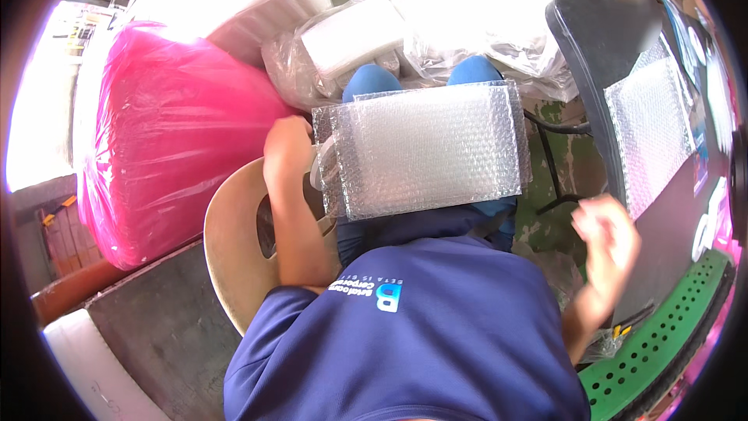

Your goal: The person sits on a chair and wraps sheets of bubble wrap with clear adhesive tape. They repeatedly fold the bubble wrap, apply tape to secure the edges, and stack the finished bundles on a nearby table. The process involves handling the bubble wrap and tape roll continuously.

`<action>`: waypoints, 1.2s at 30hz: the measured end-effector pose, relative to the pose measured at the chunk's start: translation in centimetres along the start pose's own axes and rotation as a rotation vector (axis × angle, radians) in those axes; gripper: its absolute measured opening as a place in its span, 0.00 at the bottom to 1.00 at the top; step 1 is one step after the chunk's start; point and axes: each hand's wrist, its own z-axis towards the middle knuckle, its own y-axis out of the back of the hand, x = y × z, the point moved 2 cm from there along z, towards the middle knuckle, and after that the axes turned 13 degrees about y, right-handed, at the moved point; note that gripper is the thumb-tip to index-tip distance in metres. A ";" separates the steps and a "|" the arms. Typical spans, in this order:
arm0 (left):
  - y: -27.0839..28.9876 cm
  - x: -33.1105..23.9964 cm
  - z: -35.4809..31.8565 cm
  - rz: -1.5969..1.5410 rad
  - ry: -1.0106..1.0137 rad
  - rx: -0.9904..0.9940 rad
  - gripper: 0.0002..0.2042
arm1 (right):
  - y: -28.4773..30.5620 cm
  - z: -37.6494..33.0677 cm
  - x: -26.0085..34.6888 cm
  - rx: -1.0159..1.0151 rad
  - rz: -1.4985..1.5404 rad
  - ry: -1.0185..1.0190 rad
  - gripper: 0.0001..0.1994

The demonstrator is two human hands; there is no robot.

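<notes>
A stack of clear bubble wrap sheets (pixel 428 152) lies flat across my lap, its layers slightly out of line at the edges. My left hand (pixel 288 144) is closed just beside the stack's upper left corner, its fingers curled and partly hidden. Whether it grips the sheets is not clear. A pale ring-shaped piece (pixel 321 165), perhaps a tape roll, shows next to the stack's left edge. Raised to the right of my lap, my right hand (pixel 608 234) has loosely bent fingers, a little blurred, with nothing visible in them. It is apart from the stack.
At left stands a large pink plastic-wrapped bundle (pixel 179 140), beside a beige chair (pixel 234 226). Plastic-bagged white packs (pixel 354 35) lie beyond my knees. Another bubble wrap piece (pixel 650 132) rests on the dark surface at right. A green perforated piece (pixel 662 343) curves along the lower right.
</notes>
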 end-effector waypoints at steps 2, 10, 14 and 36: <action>-2.2 0.1 -2.4 0.243 -0.161 -0.177 0.09 | -6.1 5.0 -3.4 0.139 -0.264 0.212 0.21; -7.7 -0.9 -2.4 0.310 -0.266 -0.431 0.05 | -11.3 8.8 -18.5 0.138 -0.341 -0.050 0.65; -6.0 -1.6 -2.8 0.095 -0.179 -0.351 0.03 | -10.1 8.9 -19.1 0.103 -0.114 0.008 0.54; 7.1 3.8 -7.7 -1.857 -0.253 -0.503 0.19 | -7.3 12.4 4.0 -0.065 -0.180 0.877 0.04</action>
